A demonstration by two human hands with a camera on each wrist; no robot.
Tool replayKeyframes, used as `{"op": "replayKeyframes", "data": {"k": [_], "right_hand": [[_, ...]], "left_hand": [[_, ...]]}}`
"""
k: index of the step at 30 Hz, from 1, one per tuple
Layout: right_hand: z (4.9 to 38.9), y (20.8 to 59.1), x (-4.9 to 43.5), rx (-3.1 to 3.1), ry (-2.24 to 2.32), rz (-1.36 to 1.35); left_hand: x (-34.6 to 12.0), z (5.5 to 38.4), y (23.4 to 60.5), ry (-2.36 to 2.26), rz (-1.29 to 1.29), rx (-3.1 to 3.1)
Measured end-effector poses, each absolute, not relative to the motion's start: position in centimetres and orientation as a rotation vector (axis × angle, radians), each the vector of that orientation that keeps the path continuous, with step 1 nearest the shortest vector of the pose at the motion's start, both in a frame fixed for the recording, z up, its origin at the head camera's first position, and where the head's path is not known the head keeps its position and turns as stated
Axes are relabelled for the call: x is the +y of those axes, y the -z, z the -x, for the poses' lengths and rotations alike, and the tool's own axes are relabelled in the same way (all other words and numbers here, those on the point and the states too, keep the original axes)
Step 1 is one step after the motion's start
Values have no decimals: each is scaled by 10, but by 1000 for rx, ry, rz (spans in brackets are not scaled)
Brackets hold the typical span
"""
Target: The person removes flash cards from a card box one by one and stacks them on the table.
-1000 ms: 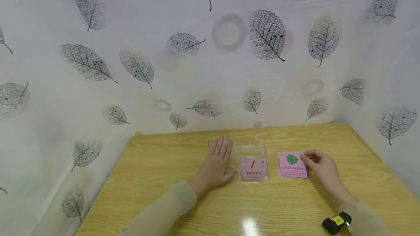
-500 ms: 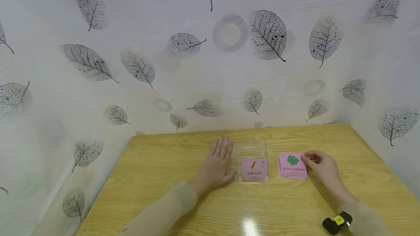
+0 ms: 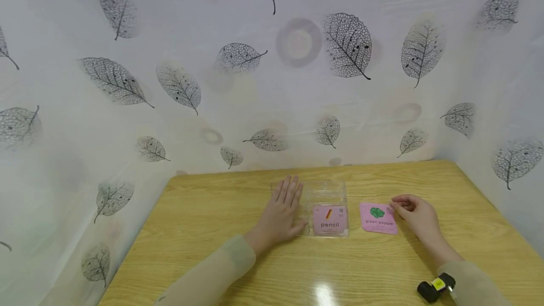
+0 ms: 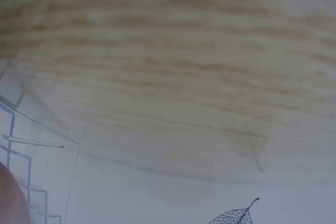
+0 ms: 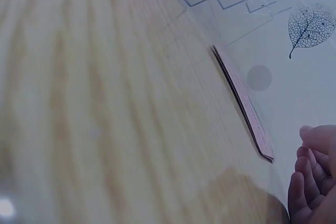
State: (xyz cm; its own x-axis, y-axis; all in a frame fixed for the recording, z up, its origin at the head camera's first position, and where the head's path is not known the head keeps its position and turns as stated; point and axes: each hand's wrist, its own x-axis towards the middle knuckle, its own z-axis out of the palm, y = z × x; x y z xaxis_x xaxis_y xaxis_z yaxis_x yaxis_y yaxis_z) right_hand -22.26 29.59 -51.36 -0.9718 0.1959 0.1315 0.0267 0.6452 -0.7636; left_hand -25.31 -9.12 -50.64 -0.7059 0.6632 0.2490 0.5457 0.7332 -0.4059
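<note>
My left hand (image 3: 278,212) lies with straight fingers over the left part of a clear plastic tiered holder (image 3: 325,198). A pink card printed "pencil" (image 3: 330,220) sits in the holder's front right slot. To the right of it, a small stack of pink picture cards (image 3: 378,218) lies on the table, a "green pepper" card on top. My right hand (image 3: 418,214) hovers by the stack's upper right corner, thumb and fingers loosely bent. In the right wrist view, a gap separates its fingers (image 5: 300,182) from the stack's thin edge (image 5: 242,103).
The wood-grain table (image 3: 204,211) meets a leaf-patterned curtain (image 3: 238,107) behind it and at both sides. A black device with a yellow label (image 3: 437,287) is on my right wrist. Light glares off the table's front.
The top green pepper card has come down flatter and turned a little, its upper edge lower in the head view. Both hands have stayed almost in place.
</note>
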Motion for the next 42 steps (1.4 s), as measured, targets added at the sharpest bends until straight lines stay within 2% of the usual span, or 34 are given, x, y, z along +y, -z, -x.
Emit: {"op": "replayKeyframes", "data": {"k": [25, 42], "right_hand": [[223, 508, 291, -2670, -1246, 205], [222, 504, 284, -2629, -1295, 107]], "left_hand": [[-92, 254, 509, -416, 932, -2510], [-92, 253, 508, -452, 923, -2512]]}}
